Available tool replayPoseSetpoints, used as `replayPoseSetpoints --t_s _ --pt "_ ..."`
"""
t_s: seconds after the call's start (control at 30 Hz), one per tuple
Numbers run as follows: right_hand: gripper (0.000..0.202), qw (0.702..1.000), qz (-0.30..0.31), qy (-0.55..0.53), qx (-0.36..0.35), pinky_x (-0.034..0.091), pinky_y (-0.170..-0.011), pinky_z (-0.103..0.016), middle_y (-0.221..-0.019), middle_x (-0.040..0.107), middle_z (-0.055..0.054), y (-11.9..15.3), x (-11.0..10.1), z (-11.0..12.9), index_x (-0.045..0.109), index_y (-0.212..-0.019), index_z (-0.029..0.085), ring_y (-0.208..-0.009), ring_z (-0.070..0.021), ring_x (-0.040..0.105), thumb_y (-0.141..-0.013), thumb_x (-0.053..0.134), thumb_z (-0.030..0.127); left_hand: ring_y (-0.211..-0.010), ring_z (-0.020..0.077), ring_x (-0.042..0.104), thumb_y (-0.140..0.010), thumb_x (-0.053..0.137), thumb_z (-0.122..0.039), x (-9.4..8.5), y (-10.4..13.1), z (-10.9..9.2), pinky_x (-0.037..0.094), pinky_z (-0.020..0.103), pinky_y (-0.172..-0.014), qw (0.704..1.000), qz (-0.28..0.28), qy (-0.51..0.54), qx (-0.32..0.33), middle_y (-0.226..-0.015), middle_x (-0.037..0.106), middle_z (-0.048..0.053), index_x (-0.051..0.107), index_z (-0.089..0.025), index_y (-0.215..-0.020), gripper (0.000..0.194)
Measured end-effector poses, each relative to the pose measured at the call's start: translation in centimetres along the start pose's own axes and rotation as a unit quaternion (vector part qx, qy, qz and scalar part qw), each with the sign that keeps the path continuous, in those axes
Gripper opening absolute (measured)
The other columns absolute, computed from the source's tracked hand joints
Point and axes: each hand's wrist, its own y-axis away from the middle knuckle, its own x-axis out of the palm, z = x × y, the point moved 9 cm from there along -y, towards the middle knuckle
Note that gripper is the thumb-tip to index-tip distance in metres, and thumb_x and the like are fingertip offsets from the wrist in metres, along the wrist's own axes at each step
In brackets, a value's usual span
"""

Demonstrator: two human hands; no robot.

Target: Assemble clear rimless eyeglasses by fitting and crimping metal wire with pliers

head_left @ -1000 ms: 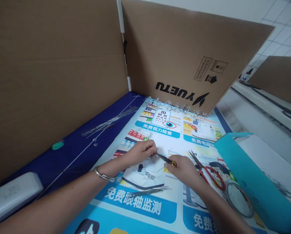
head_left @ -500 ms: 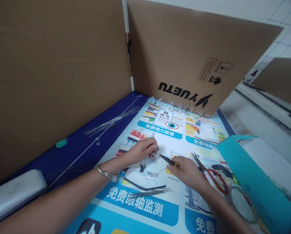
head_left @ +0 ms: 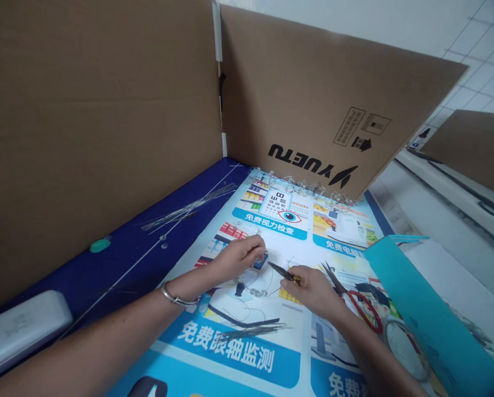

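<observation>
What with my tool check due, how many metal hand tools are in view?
2: the needle-nose pliers in the right hand, and the red-handled scissors beside the right forearm. Others may be hidden.

Head-worn cam looks fwd & down from abv; L hand [head_left: 242, 255] at 6 o'clock, R hand [head_left: 309, 288] approx 5, both fairly nr.

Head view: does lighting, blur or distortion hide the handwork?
Head view: dim, soft light, the printed brown cardboard panel shadowed along its left edge; head view: clear-beaded thin wire by the bare left hand soft, fine detail lost; head view: stretched toward the edges.
</observation>
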Motion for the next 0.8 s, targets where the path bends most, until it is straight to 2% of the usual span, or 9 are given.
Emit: replayPoseSetpoints --t_s 0.17,0.47,0.8 --pt "0.028 1.0 -0.006 -0.002 0.002 0.026 -0.055 -0.021 -0.066 0.052 0.003 -0.3 -0.1 0.0 0.05 -0.067 0.02 -0.062 -0.0103 0.046 -0.081 0.043 0.043 -0.057 0.0099 0.049 -0.088 0.033 -0.029 -0.7 0.2 -0.5 0.035 0.019 -0.054 0.998 -0.029 -0.052 0.002 -0.067 0.054 -0.002 0.048 -0.019 -0.081 0.02" --pt "0.027 0.999 -0.03 0.018 0.011 0.029 -0.055 -0.021 -0.069 0.054 0.001 -0.3 -0.3 -0.2 0.053 -0.069 0.019 -0.063 -0.0111 0.047 -0.082 0.043 0.041 -0.06 0.0109 0.053 -0.089 0.031 -0.03 -0.8 0.4 -0.5 0.036 0.02 -0.055 0.997 -0.039 -0.068 -0.001 -0.072 0.058 -0.001 0.047 -0.02 -0.084 0.02" --pt "0.021 0.993 -0.077 0.064 -0.062 0.035 -0.069 -0.025 -0.081 0.055 -0.004 0.3 -0.3 1.3 0.057 -0.082 0.02 -0.08 -0.0159 0.049 -0.083 0.044 0.036 -0.059 0.0122 0.053 -0.09 0.031 -0.031 -0.6 0.9 -1.4 0.033 0.022 -0.056 0.979 -0.042 -0.196 0.037 -0.069 0.057 0.0 0.047 -0.019 -0.089 0.02"
